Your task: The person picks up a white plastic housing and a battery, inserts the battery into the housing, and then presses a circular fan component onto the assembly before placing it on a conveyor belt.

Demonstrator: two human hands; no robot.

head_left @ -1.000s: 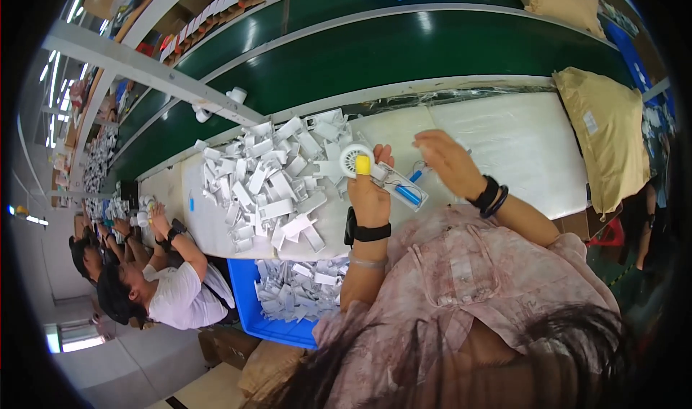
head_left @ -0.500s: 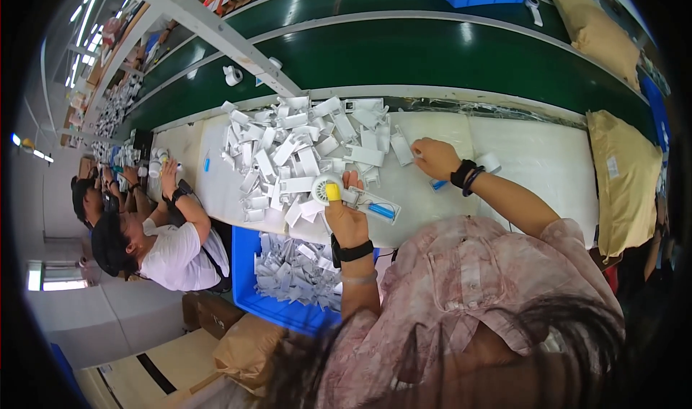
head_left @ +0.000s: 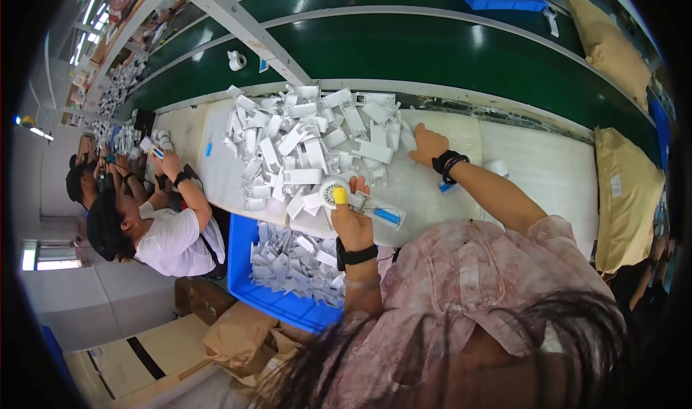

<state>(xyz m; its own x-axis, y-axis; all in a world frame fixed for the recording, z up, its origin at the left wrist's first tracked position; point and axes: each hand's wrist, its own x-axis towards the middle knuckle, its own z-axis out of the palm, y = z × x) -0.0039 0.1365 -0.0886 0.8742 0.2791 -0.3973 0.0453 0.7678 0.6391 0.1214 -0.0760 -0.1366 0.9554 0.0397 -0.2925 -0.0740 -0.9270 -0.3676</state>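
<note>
My left hand (head_left: 351, 225) is closed around a white handheld fan with a round slotted grille (head_left: 329, 192). The fan's handle is open and shows a blue battery (head_left: 389, 215) with thin wires. A yellow wrap (head_left: 339, 196) covers my left thumb. My right hand (head_left: 430, 147) has its fingers curled at a white plastic cover (head_left: 408, 136) on the right edge of the heap, seemingly gripping it. A large heap of white plastic covers (head_left: 303, 139) lies ahead of my left hand. Partly under my right forearm is another white fan (head_left: 497, 167) with a blue battery.
Below the bench edge stands a blue bin (head_left: 241, 265) full of white plastic pieces. A green conveyor (head_left: 425, 56) runs behind, with a white metal post (head_left: 245, 30) crossing. A brown sack (head_left: 623, 200) is at the right. Co-workers sit at the left, one in a white shirt (head_left: 176, 247).
My right hand has moved forward to the white cover at the heap's edge. My left hand holds the fan much as before. The whole view has shifted slightly.
</note>
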